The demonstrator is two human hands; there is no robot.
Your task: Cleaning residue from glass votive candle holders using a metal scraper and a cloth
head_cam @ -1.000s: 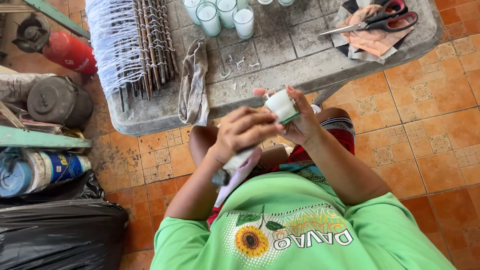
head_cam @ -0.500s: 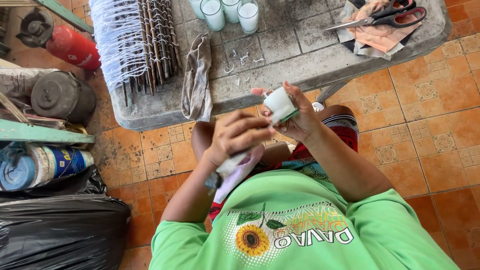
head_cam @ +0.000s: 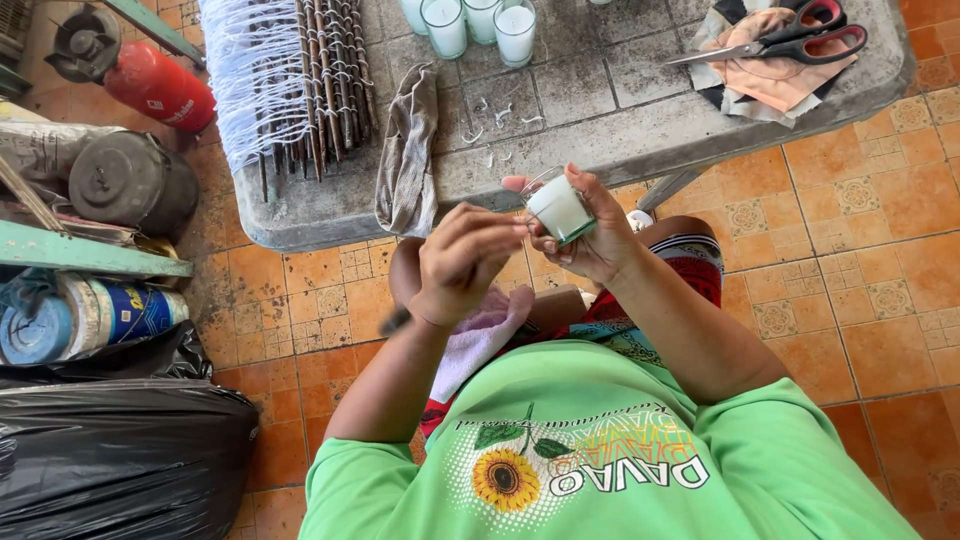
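White wax fills the small glass candle (head_cam: 560,208), which sits tilted in the right hand (head_cam: 590,235), up in front of the chest and just off the near edge of the stone-topped table (head_cam: 600,150). Fingers wrap the glass from behind and below, thumb over the top rim, so it's a firm grasp, not a loose cradle. The left hand (head_cam: 462,262) is curled nearly closed, with the fingertips pinched together right at the mouth of the glass. Can't tell whether it's pinching a wick or scraping wax, too small to see. A dark handle-like bit pokes out below that wrist, unclear what it is.

If I were doing this, I'd keep the glass braced against the palm, work with small fingertip movements only, and keep the rim turned toward me so I can see the wax surface.

A pinkish cloth (head_cam: 478,335) lies on the lap under the hands. On the table: more filled candle glasses (head_cam: 480,22), wax crumbs, a grey rag (head_cam: 408,150), scissors (head_cam: 790,42) on folded cloth, and a rack of rods hung with white strings (head_cam: 285,80).
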